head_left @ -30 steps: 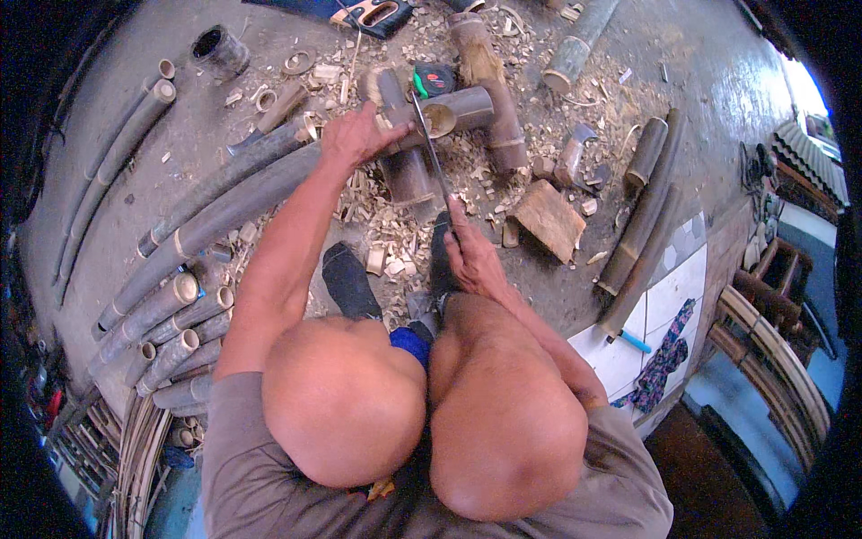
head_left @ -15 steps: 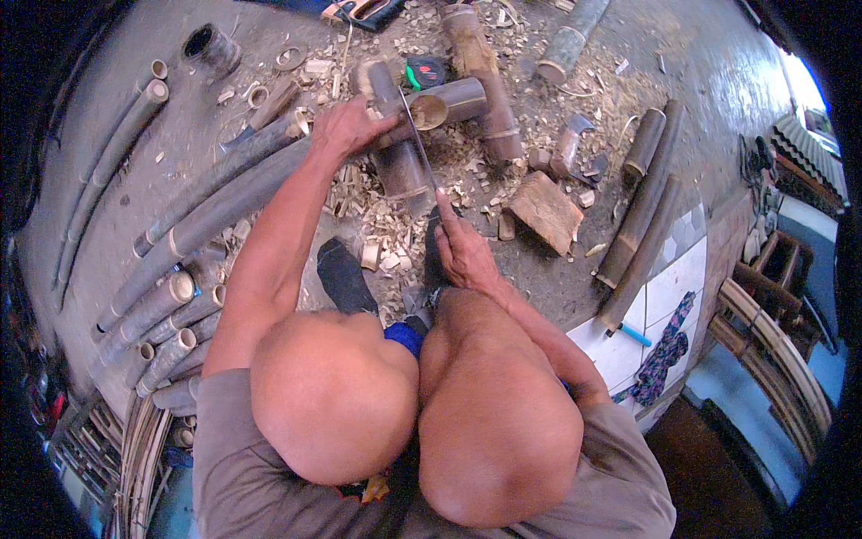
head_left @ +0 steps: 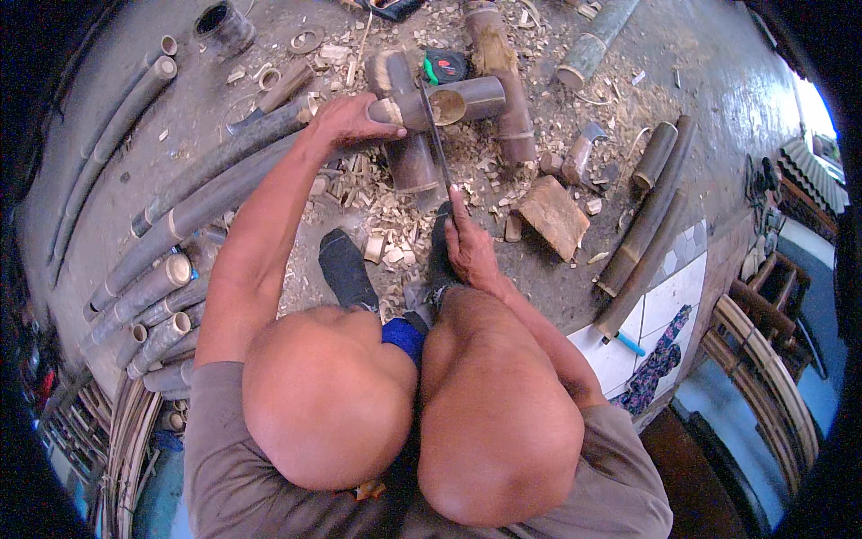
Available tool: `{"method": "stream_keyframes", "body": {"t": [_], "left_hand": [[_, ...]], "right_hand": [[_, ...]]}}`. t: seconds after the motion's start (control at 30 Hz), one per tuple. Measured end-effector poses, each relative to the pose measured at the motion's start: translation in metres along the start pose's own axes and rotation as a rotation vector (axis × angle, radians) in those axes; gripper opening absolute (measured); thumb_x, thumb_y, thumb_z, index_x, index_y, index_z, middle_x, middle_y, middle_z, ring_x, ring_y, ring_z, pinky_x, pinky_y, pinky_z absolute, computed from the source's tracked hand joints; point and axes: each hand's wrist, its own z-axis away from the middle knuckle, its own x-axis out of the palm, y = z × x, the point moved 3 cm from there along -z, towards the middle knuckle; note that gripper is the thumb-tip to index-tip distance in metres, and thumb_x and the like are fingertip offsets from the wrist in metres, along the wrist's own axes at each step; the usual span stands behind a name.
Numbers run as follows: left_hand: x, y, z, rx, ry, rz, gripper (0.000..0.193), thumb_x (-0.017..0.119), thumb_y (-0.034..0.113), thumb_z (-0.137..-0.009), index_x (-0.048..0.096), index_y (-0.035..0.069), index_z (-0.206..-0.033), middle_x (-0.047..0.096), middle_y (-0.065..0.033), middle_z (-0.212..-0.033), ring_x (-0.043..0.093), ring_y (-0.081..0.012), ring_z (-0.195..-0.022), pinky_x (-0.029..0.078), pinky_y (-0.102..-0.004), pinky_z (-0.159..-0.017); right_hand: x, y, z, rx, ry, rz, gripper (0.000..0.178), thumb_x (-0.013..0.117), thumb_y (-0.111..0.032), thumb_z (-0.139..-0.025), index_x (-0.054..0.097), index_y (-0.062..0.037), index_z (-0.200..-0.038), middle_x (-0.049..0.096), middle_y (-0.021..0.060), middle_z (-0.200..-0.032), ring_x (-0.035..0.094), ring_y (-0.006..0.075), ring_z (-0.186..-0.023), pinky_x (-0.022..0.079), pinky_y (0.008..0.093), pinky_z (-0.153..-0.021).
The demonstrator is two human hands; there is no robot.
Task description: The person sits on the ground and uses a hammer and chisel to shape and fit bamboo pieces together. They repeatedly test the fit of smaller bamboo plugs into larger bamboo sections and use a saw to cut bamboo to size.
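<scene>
A short dark bamboo tube (head_left: 480, 96) with an oval opening in its upper side lies across other bamboo pieces. My left hand (head_left: 348, 121) is closed around its left end, the thumb along the near side. My right hand (head_left: 473, 253) grips the handle of a long thin blade (head_left: 437, 144), which points away from me and crosses the tube just left of the opening. Seen edge-on, the blade does not show whether it is a saw or a knife. Beneath the tube lie a thick bamboo block (head_left: 409, 162) and a longer bamboo piece (head_left: 514, 121) on the right.
A tape measure (head_left: 446, 66) rests beyond the tube. Wood chips (head_left: 395, 247) litter the floor around my feet. Long bamboo poles (head_left: 215, 193) lie on the left. On the right are a wooden block (head_left: 550, 218), a hatchet-like tool (head_left: 584, 151) and more bamboo lengths (head_left: 639, 242).
The view has shifted slightly. My left thumb has dropped from the tube's end to its near side, showing more of the end. The blade still crosses the tube left of the opening.
</scene>
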Motion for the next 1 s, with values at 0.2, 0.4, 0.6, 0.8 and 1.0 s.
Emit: {"method": "stream_keyframes", "body": {"t": [0.2, 0.4, 0.6, 0.8, 1.0], "left_hand": [[0.006, -0.008, -0.014, 0.05, -0.073, 0.144, 0.088, 0.076, 0.074, -0.063, 0.072, 0.007, -0.118, 0.072, -0.0192, -0.114, 0.068, -0.0351, -0.108, 0.05, -0.0441, -0.096], [0.009, -0.013, -0.017, 0.042, -0.089, 0.203, 0.092, 0.077, 0.075, -0.06, 0.072, 0.006, -0.12, 0.072, -0.0192, -0.117, 0.068, -0.0346, -0.11, 0.05, -0.0435, -0.097], [0.006, -0.007, -0.006, 0.008, 0.051, 0.036, 0.098, 0.074, 0.08, -0.059, 0.07, 0.0, -0.116, 0.072, -0.0243, -0.111, 0.068, -0.0375, -0.107, 0.052, -0.0468, -0.094], [-0.005, 0.018, 0.019, -0.005, 0.113, -0.07, 0.107, 0.073, 0.083, -0.058, 0.064, 0.001, -0.126, 0.07, -0.0257, -0.115, 0.067, -0.0413, -0.109, 0.052, -0.049, -0.097], [-0.003, 0.0, 0.011, 0.087, 0.122, -0.084, 0.093, 0.076, 0.077, -0.062, 0.066, 0.004, -0.119, 0.072, -0.0236, -0.105, 0.07, -0.0401, -0.1, 0.054, -0.0508, -0.088]], "right_hand": [[-0.002, -0.002, -0.002, 0.025, -0.017, 0.018, 0.067, 0.052, -0.015, -0.101, 0.022, -0.0196, -0.161, 0.066, 0.0311, -0.105, 0.066, 0.0493, -0.088, 0.053, 0.0512, -0.077], [-0.008, -0.013, -0.005, 0.043, -0.031, 0.042, 0.072, 0.053, -0.016, -0.099, 0.018, -0.0216, -0.161, 0.066, 0.0295, -0.089, 0.066, 0.0486, -0.079, 0.053, 0.054, -0.07], [-0.012, -0.018, -0.005, -0.015, 0.005, 0.061, 0.078, 0.057, -0.017, -0.096, 0.015, -0.0223, -0.162, 0.066, 0.0283, -0.079, 0.064, 0.048, -0.069, 0.052, 0.0571, -0.065], [-0.022, -0.037, -0.01, 0.035, -0.018, 0.065, 0.079, 0.056, -0.017, -0.096, 0.013, -0.0232, -0.162, 0.067, 0.0287, -0.079, 0.065, 0.0493, -0.068, 0.052, 0.0593, -0.065], [-0.021, -0.039, -0.012, 0.026, -0.02, 0.065, 0.078, 0.055, -0.016, -0.096, 0.013, -0.022, -0.162, 0.067, 0.0286, -0.078, 0.065, 0.049, -0.069, 0.052, 0.0588, -0.065]]}}
